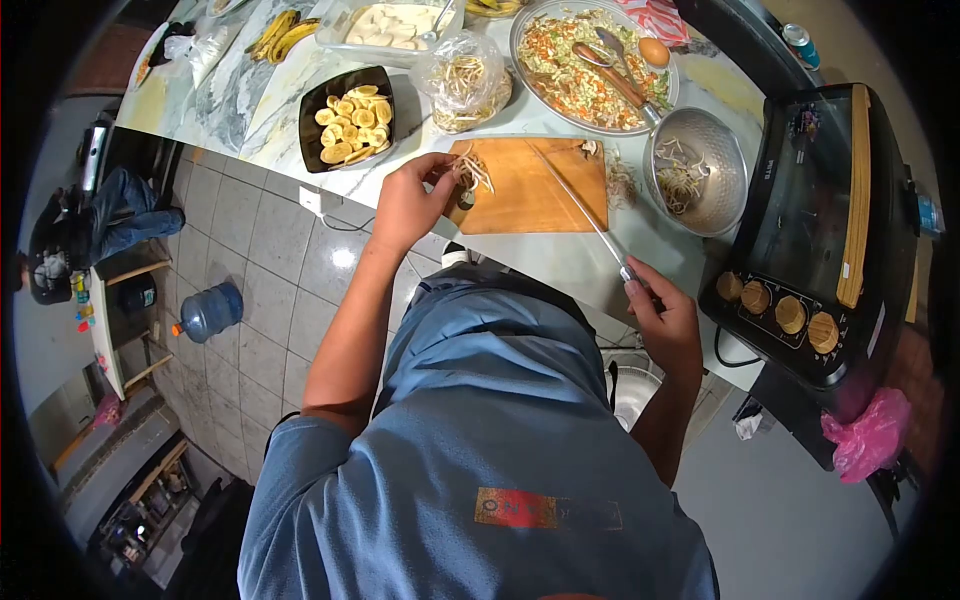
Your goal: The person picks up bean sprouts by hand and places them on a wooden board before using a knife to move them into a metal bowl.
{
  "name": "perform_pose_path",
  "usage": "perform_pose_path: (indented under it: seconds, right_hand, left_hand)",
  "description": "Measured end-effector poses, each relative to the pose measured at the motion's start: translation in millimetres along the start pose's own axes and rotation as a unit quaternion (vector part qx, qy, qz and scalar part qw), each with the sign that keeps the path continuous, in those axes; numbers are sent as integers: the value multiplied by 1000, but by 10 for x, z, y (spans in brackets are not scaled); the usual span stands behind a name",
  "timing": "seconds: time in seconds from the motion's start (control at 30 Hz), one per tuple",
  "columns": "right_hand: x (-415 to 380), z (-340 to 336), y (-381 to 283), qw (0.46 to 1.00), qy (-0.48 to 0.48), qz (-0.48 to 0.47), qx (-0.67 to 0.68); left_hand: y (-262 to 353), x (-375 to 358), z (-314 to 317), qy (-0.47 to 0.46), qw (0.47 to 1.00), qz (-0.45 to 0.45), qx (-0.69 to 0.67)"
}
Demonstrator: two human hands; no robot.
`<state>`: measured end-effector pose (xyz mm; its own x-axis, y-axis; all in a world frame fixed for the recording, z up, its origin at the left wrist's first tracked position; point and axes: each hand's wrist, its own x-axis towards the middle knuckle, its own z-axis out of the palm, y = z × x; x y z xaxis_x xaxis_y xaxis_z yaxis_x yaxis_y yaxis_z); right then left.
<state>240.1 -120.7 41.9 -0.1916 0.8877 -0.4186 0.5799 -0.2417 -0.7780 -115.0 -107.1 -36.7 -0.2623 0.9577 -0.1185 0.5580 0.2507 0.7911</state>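
Bean sprouts (476, 172) hang in a small bunch from the left hand (408, 200), pinched between its fingertips over the left edge of the wooden cutting board (530, 190) on the marble worktop (600, 262). The right hand (665, 320) is closed around the handle of a long knife (580, 205), whose blade lies slantwise across the board, tip toward the far side. The board sits close to the near edge of the worktop, so a hard stroke could shove it or scatter sprouts onto the tiled floor (270, 290). The steel colander (697, 170) holding more sprouts stands just right of the board, within the blade's sweep, and could be knocked. The worst risk is the pinching fingers, which sit near the blade's path.
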Motion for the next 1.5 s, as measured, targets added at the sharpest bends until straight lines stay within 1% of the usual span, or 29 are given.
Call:
perform_pose_path:
  seconds: [0.1, 0.17, 0.3, 0.37, 0.4, 0.47, 0.5, 0.67, 0.7, 0.8, 0.87, 0.93, 0.97, 1.0, 1.03, 1.07, 1.1, 1.13, 1.23, 1.3, 1.33, 1.4, 1.5]
  right_hand:
    - [-12, 2, -5, 1000, -2, 1, 9]
    - [-12, -2, -25, 1000, 0, 7, 7]
    - [2, -11, 8, 1000, 3, -1, -4]
    - [-1, -12, 10, 1000, 4, -5, -3]
    - [-2, -13, 16, 1000, 4, -5, -1]
    - [5, -8, 29, 1000, 1, -4, -3]
    - [10, -1, 38, 1000, 1, -5, 2]
    - [-3, -1, 66, 1000, -2, -16, 14]
    - [-17, -10, 81, 1000, 1, -17, 19]
    - [-8, 19, 118, 999, 13, -32, 37]
    - [-42, 7, 119, 1000, 16, -16, 20]
    - [-66, -19, 89, 1000, 7, 4, 15]
    - [-76, -26, 96, 1000, 9, -12, 18]
    - [-87, -42, 106, 999, 10, -29, 21]
    - [-97, -54, 132, 999, 15, -25, 20]
    - [-103, -53, 165, 999, 22, -47, 16]
    - [-114, -57, 189, 997, 29, -68, 13]
    - [-133, -81, 189, 997, 34, -63, 14]
    - [-204, -172, 181, 999, 42, -22, 16]
    - [-275, -201, 209, 998, 44, 28, 36]
    - [-316, -202, 233, 997, 51, 34, 38]
    - [-405, -184, 284, 995, 66, 40, 66]
    - [-523, -191, 335, 994, 76, 55, 56]
  left_hand:
    - [-24, -2, -12, 16, 1000, 7, -2]
    - [0, 0, -62, 29, 996, 40, 79]
    - [117, -20, -113, 40, 991, 56, 115]
    - [149, -24, -126, 81, 986, 99, 107]
    - [144, -19, -131, 80, 986, 100, 109]
    - [117, -3, -146, 91, 975, 152, 134]
    - [108, -2, -146, 91, 974, 154, 138]
    - [195, -14, -168, 115, 971, 167, 124]
    - [207, 0, -156, 114, 980, 149, 68]
    - [164, 5, -135, 113, 980, 152, 62]
    - [214, -9, -113, 123, 982, 137, 33]
    - [220, -4, -87, 94, 987, 126, 19]
    - [232, 1, -53, 90, 988, 128, 17]
    - [274, 11, -23, 78, 991, 105, -11]
    - [316, 21, 10, 66, 994, 82, -39]
    - [355, 39, 38, 61, 994, 84, -41]
    - [395, 61, 64, 53, 993, 103, -22]
    - [424, 81, 96, 43, 992, 122, -2]
    - [510, 139, 244, 13, 989, 147, 10]
    - [565, 171, 353, -18, 985, 172, 27]
    - [584, 196, 425, -26, 984, 176, 25]
    - [586, 252, 593, -31, 973, 223, 51]
    - [590, 320, 814, -60, 968, 235, 62]
